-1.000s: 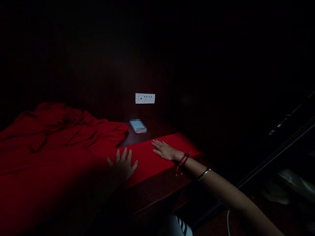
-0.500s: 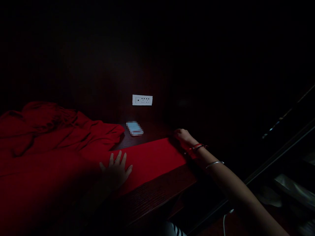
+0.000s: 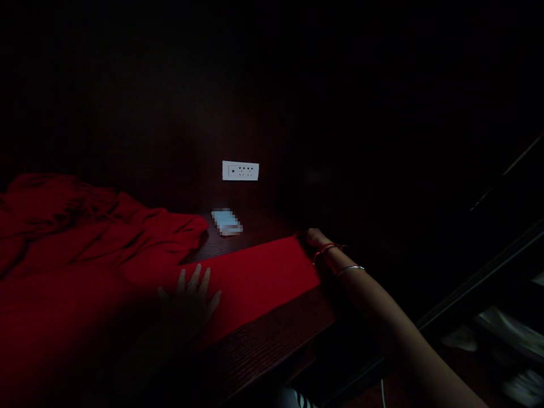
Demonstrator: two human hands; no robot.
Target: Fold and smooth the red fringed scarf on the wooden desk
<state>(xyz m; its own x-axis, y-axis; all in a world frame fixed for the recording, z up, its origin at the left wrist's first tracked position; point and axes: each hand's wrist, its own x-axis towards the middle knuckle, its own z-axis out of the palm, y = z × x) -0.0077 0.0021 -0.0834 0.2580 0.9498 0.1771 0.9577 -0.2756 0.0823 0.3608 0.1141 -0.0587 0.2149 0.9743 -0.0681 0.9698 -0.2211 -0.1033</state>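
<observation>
A red scarf with fringed ends lies spread along a dark wooden surface, its left part running into a bunched heap. My left hand rests palm down on the flat stretch, fingers spread, a ring on one of them. At the scarf's far right corner my right hand is closed on the fringed end; shadow hides its fingertips. A red cord bracelet and a silver bangle circle the right wrist and forearm.
A pixelated pale, flat rectangular item lies behind the scarf. Above it a white socket panel is set in the dark wall. The wooden front edge runs below the scarf. A white cable and blurred pale items show at lower right.
The view has shifted slightly, so most things sit a little further left. My right hand stays by the scarf's far corner, its wrist turned a little; the left hand still lies flat.
</observation>
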